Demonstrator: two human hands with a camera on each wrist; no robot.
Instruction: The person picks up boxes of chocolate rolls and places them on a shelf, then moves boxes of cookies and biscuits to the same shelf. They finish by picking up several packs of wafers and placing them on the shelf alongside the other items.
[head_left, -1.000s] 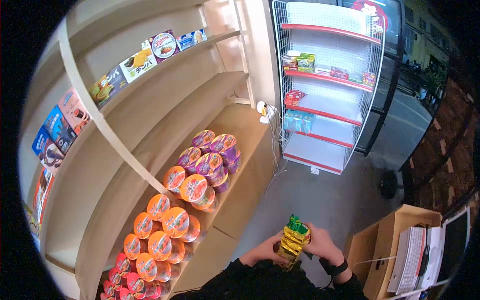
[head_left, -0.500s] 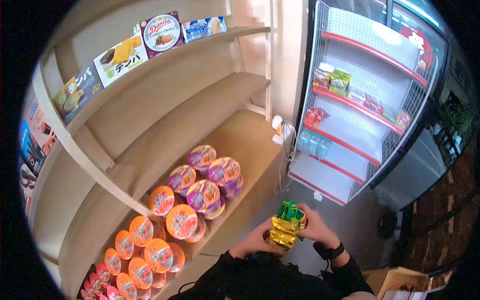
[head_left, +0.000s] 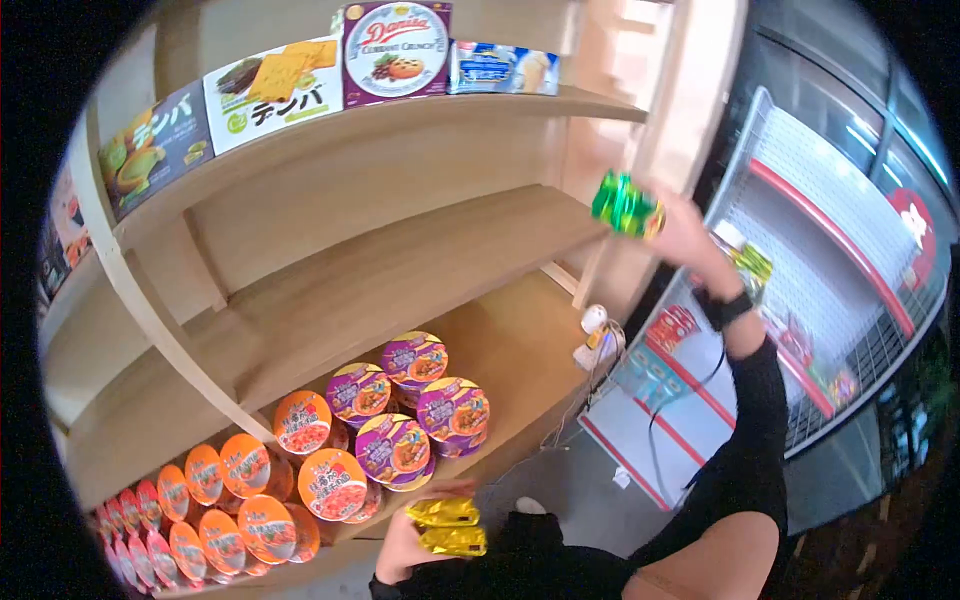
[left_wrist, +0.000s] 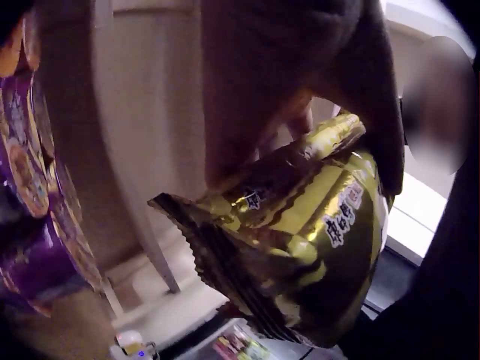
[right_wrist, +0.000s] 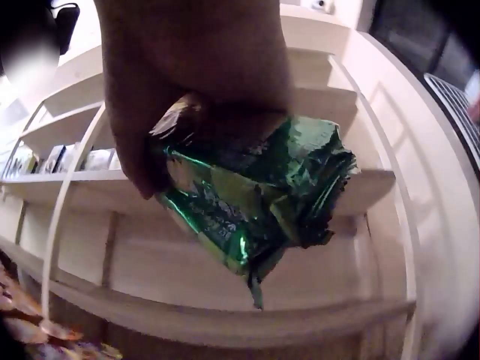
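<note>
My right hand [head_left: 682, 235] is raised in front of the wooden shelf's right end and grips shiny green foil packets [head_left: 622, 203]. In the right wrist view the green packets [right_wrist: 240, 187] lie against each other under the palm, crimped ends outward. Low at the front, my left hand [head_left: 400, 548] holds gold foil packets [head_left: 448, 528], close to the shelf's front edge. The left wrist view shows the gold packets [left_wrist: 300, 232] clasped beneath the fingers, with dark lettering on them. Beside that hand stand orange-lidded noodle cups [head_left: 333, 485] and purple-lidded noodle cups [head_left: 393, 450].
Boxed biscuits [head_left: 397, 50] line the upper wooden shelf [head_left: 575, 102]. The middle shelf board [head_left: 420, 250] runs below. To the right, a white wire rack [head_left: 820, 220] with red edge strips carries small packets. Cables and a white plug [head_left: 594, 318] sit near the lower shelf's end.
The hands, together around the packets before, have parted. My right hand has risen up and right with the green packets; the left has moved left with the gold ones. The view has turned toward the shelf.
</note>
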